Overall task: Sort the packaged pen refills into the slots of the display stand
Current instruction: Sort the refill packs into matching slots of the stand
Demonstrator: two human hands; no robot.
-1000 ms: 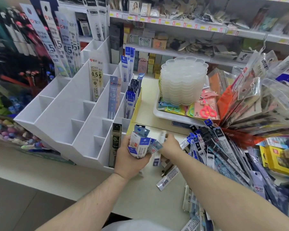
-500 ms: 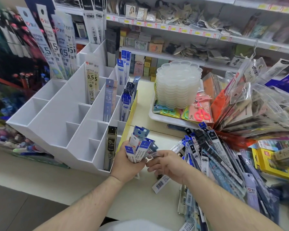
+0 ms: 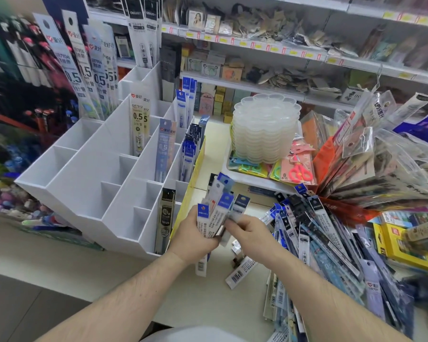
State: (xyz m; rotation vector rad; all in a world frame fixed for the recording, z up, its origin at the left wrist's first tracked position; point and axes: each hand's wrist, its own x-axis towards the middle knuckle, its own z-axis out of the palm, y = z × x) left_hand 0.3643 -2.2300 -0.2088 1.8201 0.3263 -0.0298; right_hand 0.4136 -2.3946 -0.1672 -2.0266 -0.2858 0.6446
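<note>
Since a moment ago my right hand has closed in, pinching a refill pack in the bundle my left hand grips beside the stand.

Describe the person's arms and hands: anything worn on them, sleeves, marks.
Both forearms are bare up to the frame edge, with no sleeves visible. The left hand and right hand wear no gloves, and no watch, bracelet or ring shows on wrists or fingers. No markings are visible.

Display stand left on counter; loose refill pile right; tray behind
</note>
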